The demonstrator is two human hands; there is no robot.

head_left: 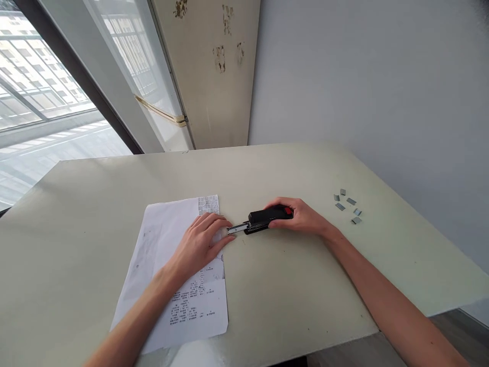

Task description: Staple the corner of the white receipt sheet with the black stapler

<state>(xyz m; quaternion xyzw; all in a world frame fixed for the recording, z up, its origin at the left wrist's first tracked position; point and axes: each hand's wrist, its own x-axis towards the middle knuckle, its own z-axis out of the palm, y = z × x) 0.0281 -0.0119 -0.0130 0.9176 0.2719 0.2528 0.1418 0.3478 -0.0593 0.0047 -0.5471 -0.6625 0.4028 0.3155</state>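
Note:
A stack of white printed sheets (179, 275) lies on the pale table (290, 285) in front of me. My left hand (202, 242) rests flat on the sheets near their right edge, fingers stretched out and together. A black stapler (262, 220) with a red spot on top lies just right of the paper, its metal nose pointing at the sheets' edge. My right hand (301, 216) is wrapped round the stapler's rear end.
Several small strips of staples (347, 205) lie scattered at the table's right. A window (46, 102) and a stained cream panel (214, 71) stand behind the table, a grey wall (367, 81) to the right.

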